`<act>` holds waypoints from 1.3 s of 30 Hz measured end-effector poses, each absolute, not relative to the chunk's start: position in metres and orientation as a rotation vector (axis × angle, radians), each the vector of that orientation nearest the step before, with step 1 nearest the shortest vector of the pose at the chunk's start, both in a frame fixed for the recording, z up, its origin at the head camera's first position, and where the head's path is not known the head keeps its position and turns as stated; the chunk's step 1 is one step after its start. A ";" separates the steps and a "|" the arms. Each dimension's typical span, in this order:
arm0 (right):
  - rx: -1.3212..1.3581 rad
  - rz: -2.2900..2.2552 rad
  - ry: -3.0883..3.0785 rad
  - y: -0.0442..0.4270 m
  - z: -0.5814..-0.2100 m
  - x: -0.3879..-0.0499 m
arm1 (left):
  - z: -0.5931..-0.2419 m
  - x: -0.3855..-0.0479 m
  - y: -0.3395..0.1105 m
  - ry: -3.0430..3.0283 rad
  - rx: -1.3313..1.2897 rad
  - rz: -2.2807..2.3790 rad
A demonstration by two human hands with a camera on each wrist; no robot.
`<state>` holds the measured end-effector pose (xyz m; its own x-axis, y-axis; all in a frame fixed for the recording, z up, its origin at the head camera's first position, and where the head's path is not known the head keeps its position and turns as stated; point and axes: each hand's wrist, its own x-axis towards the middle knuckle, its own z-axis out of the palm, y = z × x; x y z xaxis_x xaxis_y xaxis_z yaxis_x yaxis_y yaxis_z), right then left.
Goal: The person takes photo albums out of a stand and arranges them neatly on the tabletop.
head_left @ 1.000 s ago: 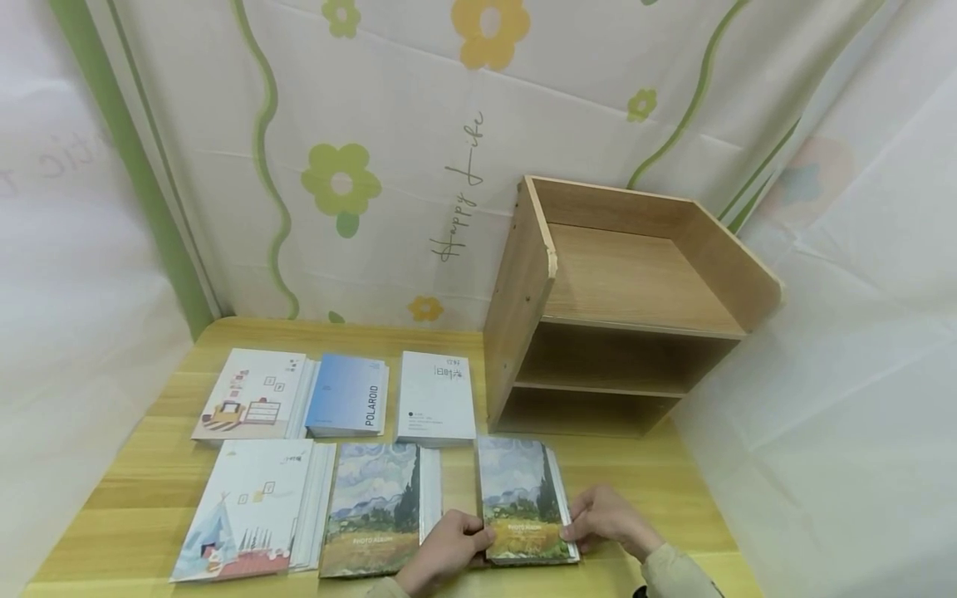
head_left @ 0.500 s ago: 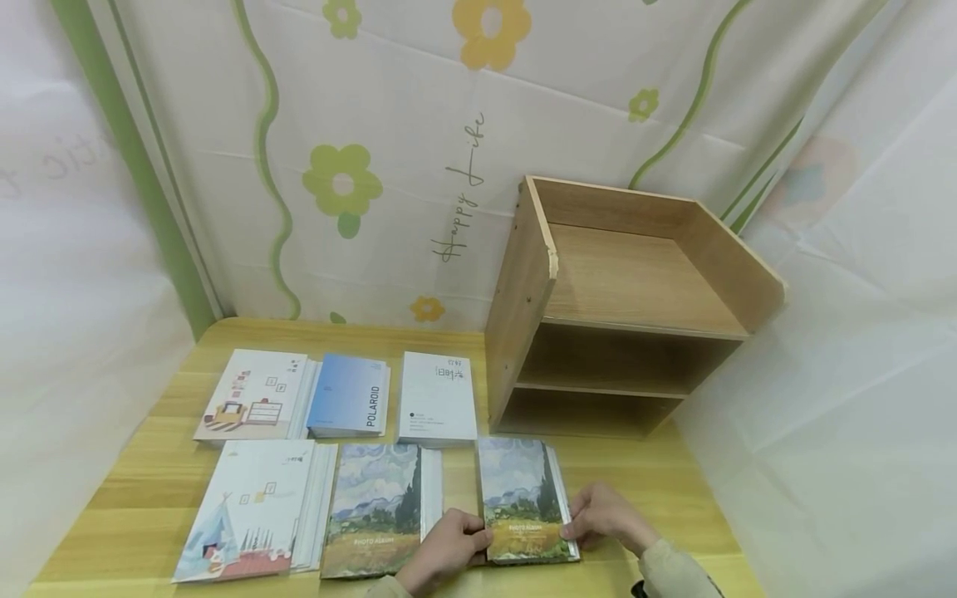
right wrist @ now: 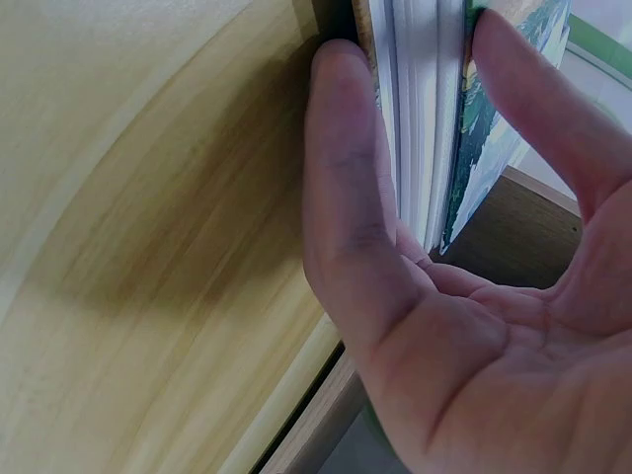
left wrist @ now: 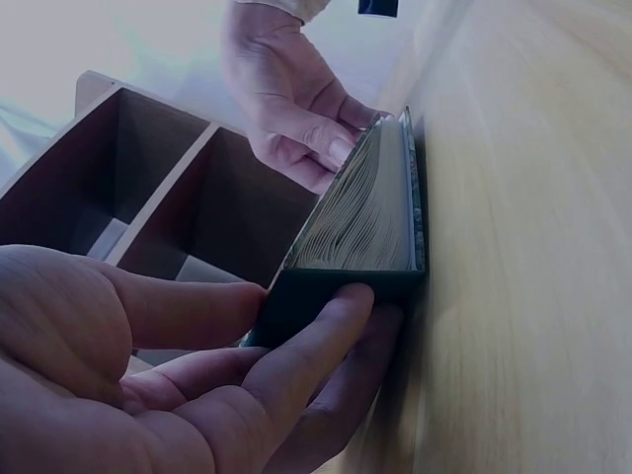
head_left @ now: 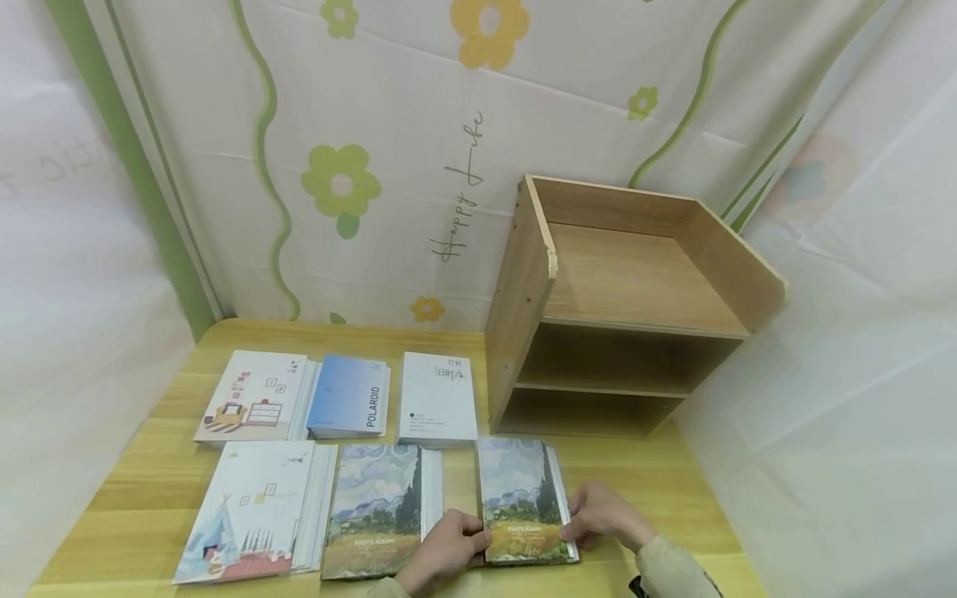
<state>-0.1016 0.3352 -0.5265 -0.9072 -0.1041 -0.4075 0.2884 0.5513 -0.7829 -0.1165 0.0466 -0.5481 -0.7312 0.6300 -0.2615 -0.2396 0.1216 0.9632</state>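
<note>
A photo album (head_left: 517,490) with a painted landscape cover lies at the right end of the front row in the head view. My left hand (head_left: 447,548) holds its dark green spine (left wrist: 321,296), thumb at the cover's edge and fingers against the spine and low down. On the page side, my right hand (head_left: 607,519) pinches the album between the thumb on the front cover and fingers at the back cover. The right wrist view shows the page edges (right wrist: 420,109) between that thumb and fingers. A similar larger landscape album (head_left: 374,498) lies left of my left hand.
A wooden shelf unit (head_left: 591,357) stands behind the held album. A tent-print album (head_left: 242,507) lies front left. Behind are a room-print album (head_left: 254,394), a blue POLAROID album (head_left: 347,394) and a white album (head_left: 436,396). A printed curtain (head_left: 389,100) hangs behind the table (head_left: 134,490).
</note>
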 end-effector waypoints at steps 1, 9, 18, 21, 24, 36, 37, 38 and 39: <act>0.153 -1.307 2.381 0.335 -0.526 -0.102 | -0.548 -0.117 0.047 1.744 0.374 1.685; 0.174 -1.335 2.362 0.333 -0.527 -0.101 | -0.548 -0.116 0.044 1.747 0.354 1.668; 0.181 -1.401 2.372 0.328 -0.531 -0.104 | -0.546 -0.116 0.041 1.813 0.346 1.651; 0.184 -1.386 2.380 0.325 -0.530 -0.105 | -0.545 -0.116 0.041 1.823 0.349 1.652; 0.190 -1.372 2.384 0.324 -0.528 -0.105 | -0.546 -0.115 0.041 1.826 0.351 1.653; 0.180 -1.327 2.428 0.319 -0.527 -0.105 | -0.547 -0.116 0.040 1.809 0.331 1.668; 0.181 -1.326 2.427 0.319 -0.527 -0.105 | -0.546 -0.117 0.040 1.818 0.329 1.662; 0.179 -1.325 2.425 0.318 -0.527 -0.105 | -0.546 -0.117 0.040 1.828 0.327 1.655; 0.177 -1.324 2.425 0.318 -0.527 -0.105 | -0.546 -0.118 0.040 1.839 0.329 1.645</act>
<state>-0.1053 0.3184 -0.5269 -0.9233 -0.0661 -0.3785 0.2826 0.5505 -0.7855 -0.1175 0.0399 -0.5455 -0.7634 0.5762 -0.2920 -0.2259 0.1853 0.9564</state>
